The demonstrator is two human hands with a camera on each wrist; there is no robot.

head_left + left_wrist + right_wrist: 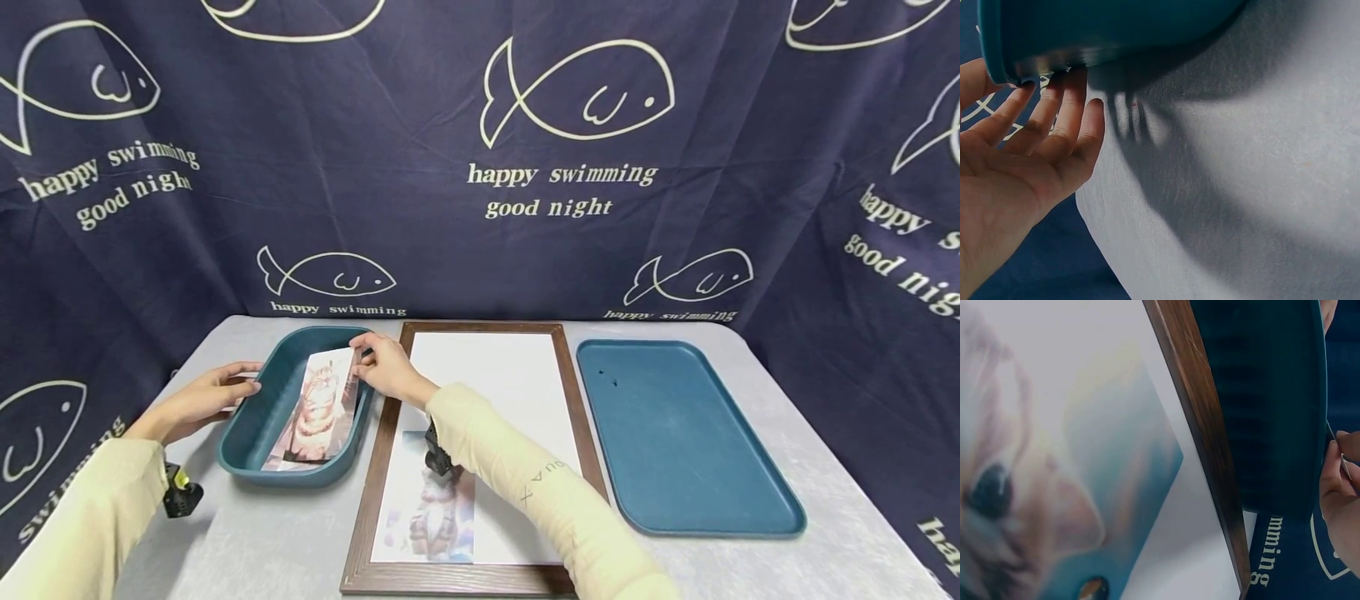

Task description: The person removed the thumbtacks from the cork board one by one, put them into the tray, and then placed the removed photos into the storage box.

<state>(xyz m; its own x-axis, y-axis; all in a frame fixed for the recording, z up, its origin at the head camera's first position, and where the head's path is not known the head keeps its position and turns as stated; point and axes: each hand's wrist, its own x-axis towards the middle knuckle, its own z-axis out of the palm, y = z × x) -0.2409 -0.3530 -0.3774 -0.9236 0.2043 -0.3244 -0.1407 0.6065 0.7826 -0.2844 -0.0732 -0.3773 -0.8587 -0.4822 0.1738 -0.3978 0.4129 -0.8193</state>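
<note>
On the left, a deep teal tub (pixel 258 477) holds printed animal pictures (pixel 318 408) that overlap one another. My right hand (pixel 390 367) reaches over its right rim and pinches a picture by its upper right corner. Only the thin edge of this picture (pixel 1345 467) shows between thumb and fingers in the right wrist view. At the opposite side, my left hand (pixel 202 400) holds the tub's left rim. The left wrist view shows its fingers (pixel 1072 106) bent up against the underside of that rim, with the thumb on the other side.
Beside the tub lies a brown wooden frame (pixel 384 467) around a white board (pixel 487 367). Another animal picture (pixel 431 525) is on the board's lower left, partly under my right forearm. A flat teal tray (pixel 690 442) stands at the right. Dark fish-print cloth (pixel 435 208) hangs behind the table.
</note>
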